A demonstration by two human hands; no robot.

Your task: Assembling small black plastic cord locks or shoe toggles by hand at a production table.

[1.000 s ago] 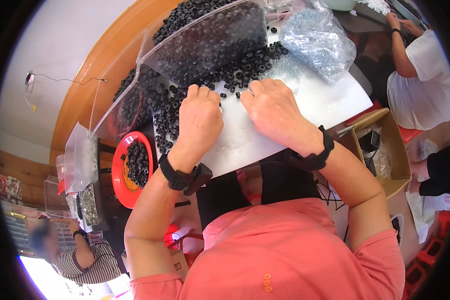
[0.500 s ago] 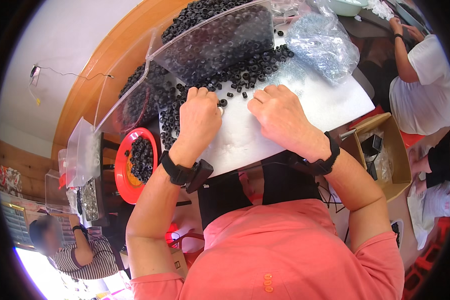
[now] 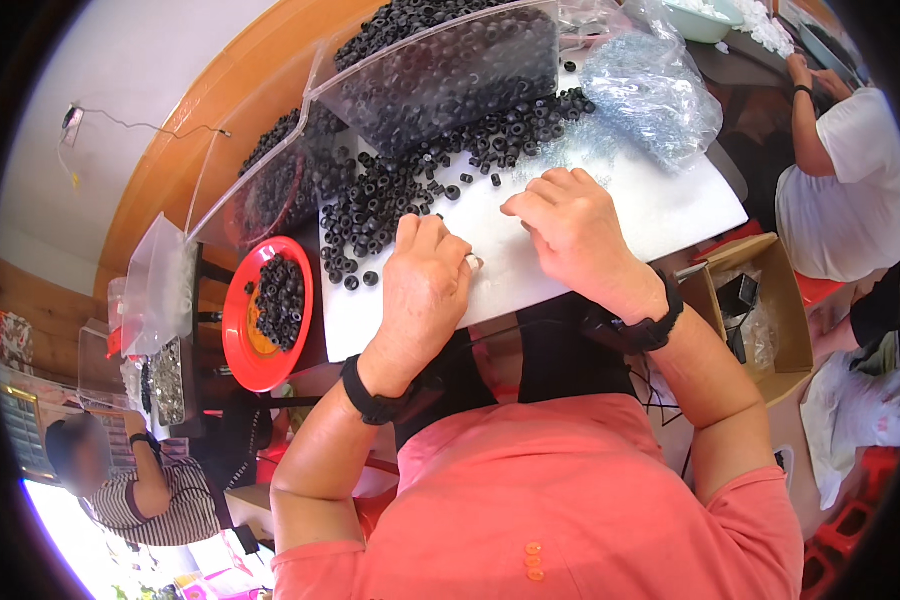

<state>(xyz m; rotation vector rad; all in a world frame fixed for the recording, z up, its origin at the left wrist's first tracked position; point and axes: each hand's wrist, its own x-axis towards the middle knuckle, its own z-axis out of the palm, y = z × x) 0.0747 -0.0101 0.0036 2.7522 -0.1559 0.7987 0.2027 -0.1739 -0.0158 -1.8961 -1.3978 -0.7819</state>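
Note:
My left hand (image 3: 425, 290) is closed above the near edge of a white board (image 3: 660, 212), with a small white piece (image 3: 473, 262) showing between thumb and fingers. To its right, my right hand (image 3: 578, 230) hovers over the board with bent fingers pinched together; whatever they hold, if anything, is hidden. Small black ring-shaped parts (image 3: 370, 205) lie scattered beyond and left of my left hand. A spread of tiny silvery pieces (image 3: 570, 145) lies beyond my right hand, beside a clear plastic bag (image 3: 650, 95) of similar pieces.
A clear bin (image 3: 440, 90) heaped with black parts stands at the back. At left is a red plate (image 3: 235, 335) of black parts; at right, a cardboard box (image 3: 790, 350). One person (image 3: 850, 180) sits at right, another (image 3: 160, 500) at left.
My left hand has drawn back from the black parts, toward me and slightly right, with the white piece. The right hand has shifted slightly right, its fingers still pinched.

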